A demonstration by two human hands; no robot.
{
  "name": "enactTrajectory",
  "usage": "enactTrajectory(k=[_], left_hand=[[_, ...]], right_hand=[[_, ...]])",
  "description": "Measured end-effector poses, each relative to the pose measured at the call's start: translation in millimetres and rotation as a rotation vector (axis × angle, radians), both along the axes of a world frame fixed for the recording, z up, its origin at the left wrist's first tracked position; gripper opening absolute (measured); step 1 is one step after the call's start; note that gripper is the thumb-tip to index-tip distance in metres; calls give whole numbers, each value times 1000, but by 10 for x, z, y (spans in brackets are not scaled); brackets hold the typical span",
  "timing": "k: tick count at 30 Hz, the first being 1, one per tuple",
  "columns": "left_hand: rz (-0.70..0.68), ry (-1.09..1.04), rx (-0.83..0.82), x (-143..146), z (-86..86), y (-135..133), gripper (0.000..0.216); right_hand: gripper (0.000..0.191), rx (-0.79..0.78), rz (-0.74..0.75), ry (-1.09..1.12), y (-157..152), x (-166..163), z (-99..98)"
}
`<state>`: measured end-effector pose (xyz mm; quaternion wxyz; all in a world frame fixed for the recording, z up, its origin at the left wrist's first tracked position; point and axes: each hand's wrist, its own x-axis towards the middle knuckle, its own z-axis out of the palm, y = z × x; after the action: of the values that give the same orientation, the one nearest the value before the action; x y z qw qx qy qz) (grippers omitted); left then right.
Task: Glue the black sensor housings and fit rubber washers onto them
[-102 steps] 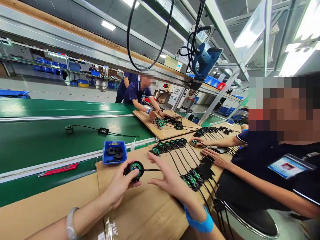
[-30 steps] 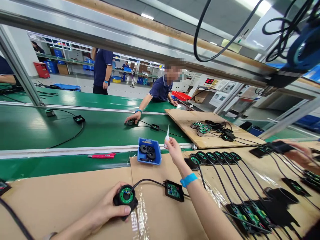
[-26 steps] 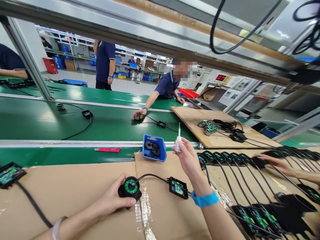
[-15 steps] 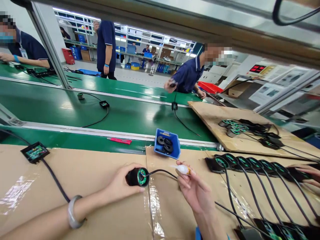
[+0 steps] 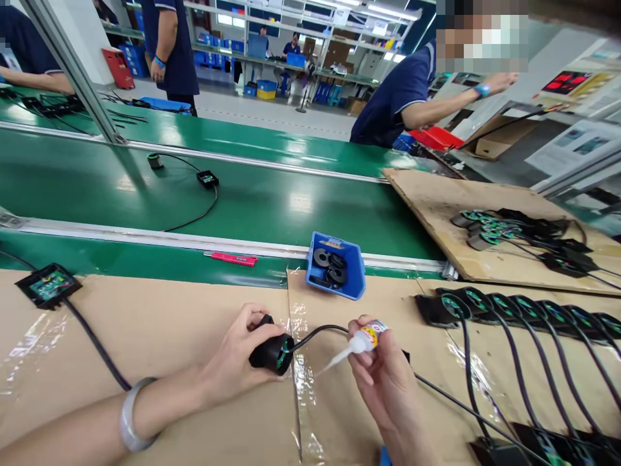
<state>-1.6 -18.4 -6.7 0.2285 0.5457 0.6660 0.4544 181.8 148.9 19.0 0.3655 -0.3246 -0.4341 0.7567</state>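
Observation:
My left hand (image 5: pixel 237 353) grips a round black housing (image 5: pixel 272 353) with a green board inside, tilted on its side on the cardboard-covered bench (image 5: pixel 169 336). A black cable runs from the housing to the right. My right hand (image 5: pixel 385 382) pinches a small white glue bottle (image 5: pixel 361 340) with a long nozzle aimed down-left at the housing, its tip a short way off. A blue bin (image 5: pixel 336 265) of black rings sits just beyond both hands.
A row of black housings (image 5: pixel 509 307) with cables lies on the right. A small black box with a board (image 5: pixel 47 285) and cable lies at left. A red tool (image 5: pixel 233 259) rests by the green conveyor (image 5: pixel 242 200). Other workers stand across the belt.
My right hand picked up the glue bottle from near the bin and brought it down, nozzle now pointing at the housing. My left hand tipped the housing onto its side.

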Motion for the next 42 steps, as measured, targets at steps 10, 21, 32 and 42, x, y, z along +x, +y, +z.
enactTrajectory(k=[10,21,32,42], left_hand=[[-50,98,7,9,-18,-3,54],[-59,205,-21,29,-6,2,50],[-54,135,-13,15,-26,-9,53],[-34,248,108,23,-16,-14,50]], right_hand=[[17,461,42,-214,-238,159,105],[20,1060,110,-383,-373,143,169],[18,1275,104,-403,-338,33,242],[17,1281,132,-398,-340,23,297]])
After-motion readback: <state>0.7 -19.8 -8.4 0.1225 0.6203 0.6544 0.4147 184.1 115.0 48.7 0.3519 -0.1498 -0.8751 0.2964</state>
